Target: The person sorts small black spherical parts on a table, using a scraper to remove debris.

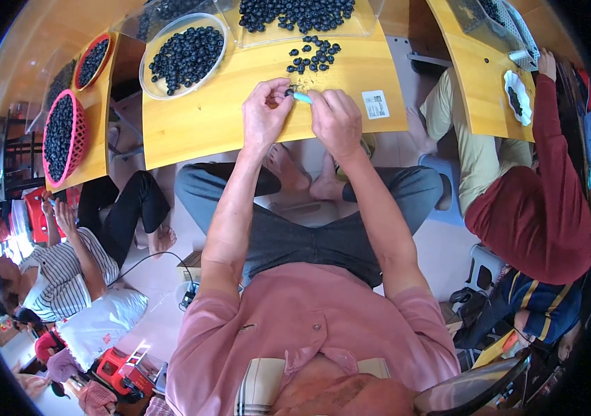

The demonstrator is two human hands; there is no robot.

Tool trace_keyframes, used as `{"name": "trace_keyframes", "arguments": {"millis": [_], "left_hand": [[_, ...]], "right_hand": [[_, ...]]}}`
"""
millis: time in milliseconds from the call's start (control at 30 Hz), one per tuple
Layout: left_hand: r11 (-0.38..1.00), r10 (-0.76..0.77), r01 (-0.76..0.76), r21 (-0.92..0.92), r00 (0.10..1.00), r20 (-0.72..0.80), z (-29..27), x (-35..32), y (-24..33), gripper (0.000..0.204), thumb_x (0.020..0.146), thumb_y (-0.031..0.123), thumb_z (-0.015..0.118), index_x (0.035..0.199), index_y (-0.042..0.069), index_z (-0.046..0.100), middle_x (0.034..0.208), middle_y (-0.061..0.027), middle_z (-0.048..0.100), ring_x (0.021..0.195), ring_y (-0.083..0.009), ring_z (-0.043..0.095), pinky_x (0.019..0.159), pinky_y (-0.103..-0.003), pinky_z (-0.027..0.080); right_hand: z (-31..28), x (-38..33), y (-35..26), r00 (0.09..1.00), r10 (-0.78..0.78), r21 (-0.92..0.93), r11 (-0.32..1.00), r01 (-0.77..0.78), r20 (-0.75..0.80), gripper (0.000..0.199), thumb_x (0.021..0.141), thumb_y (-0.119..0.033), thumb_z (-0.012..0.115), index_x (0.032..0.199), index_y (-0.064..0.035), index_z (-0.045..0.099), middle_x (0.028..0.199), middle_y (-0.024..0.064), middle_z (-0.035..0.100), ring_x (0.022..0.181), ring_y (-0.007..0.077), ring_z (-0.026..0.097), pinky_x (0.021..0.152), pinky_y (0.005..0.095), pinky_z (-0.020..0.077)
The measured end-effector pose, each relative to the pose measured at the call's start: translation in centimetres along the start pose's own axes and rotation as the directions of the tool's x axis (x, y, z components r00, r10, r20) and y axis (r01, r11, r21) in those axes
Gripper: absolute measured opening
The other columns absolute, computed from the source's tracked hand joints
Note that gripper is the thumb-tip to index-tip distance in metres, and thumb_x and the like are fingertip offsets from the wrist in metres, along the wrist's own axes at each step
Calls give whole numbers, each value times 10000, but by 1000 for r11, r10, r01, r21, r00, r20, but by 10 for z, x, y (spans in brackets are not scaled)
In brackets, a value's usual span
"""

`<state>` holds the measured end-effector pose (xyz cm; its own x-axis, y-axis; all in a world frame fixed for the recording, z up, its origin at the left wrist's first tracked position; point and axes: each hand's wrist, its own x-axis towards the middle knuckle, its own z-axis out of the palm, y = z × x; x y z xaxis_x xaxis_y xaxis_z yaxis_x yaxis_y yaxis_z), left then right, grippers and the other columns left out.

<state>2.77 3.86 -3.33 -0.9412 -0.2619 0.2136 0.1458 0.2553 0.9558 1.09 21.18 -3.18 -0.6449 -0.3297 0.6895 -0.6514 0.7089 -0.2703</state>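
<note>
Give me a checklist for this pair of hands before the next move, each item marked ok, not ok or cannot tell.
1. Left hand has the small dark ball at its fingertips: ok.
2. Right hand grips the turquoise tool: ok.
3. Tool tip meets the ball: cannot tell; they look very close.
4. Table clean by the fingers: not ok; dark crumbs lie just beyond them.
5. Loose dark balls near the hands: ok, scattered a little farther out.
6. White label apart from the right hand: ok.
</note>
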Motion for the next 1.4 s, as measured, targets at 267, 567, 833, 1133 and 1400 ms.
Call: {"name": "trace_keyframes", "arguments": {"millis": [267,567,833,1133,1400], "left_hand": [[999,-25,26,-40,999,29,0,-1,0,347,884,-77,781,1220,-7,728,1030,-49,717,858,-88,658,808,-243,585],[974,-102,119,-192,990,96,-5,2,-2,390,900,-92,781,1258,-11,648,1056,-49,685,910,-88,663,848,-227,578],[967,-109,129,-220,989,103,-8,4,-2,386,900,-86,795,1220,-9,594,1055,-65,692,921,-100,680,859,-241,585],[914,-133,157,-373,987,90,-13,0,-5,327,899,-98,799,1163,-18,622,1060,-58,702,921,-91,698,868,-240,580],[941,-83,110,-321,992,95,-12,1,-4,263,908,-68,806,1156,-7,743,1099,-28,688,924,-65,657,849,-200,547]], "right_hand": [[-2,2,-2,1000,-2,-4,1000,2,-2,125,884,-87,714,1006,-59,720,819,69,576,792,263,622,719,408,518],[1,1,-1,999,23,37,999,-24,26,160,857,-64,717,1015,-40,723,832,80,591,807,273,629,740,417,530],[2,0,1,999,28,39,999,-29,21,187,837,-51,710,1023,-37,729,838,89,589,824,279,631,753,419,537],[2,-1,0,993,113,-32,993,-112,47,191,843,-46,690,1030,-34,730,846,89,596,851,288,636,769,421,539],[2,2,0,995,97,-21,995,-96,37,182,854,-49,686,1030,-35,728,843,94,590,848,291,634,765,425,536]]}}
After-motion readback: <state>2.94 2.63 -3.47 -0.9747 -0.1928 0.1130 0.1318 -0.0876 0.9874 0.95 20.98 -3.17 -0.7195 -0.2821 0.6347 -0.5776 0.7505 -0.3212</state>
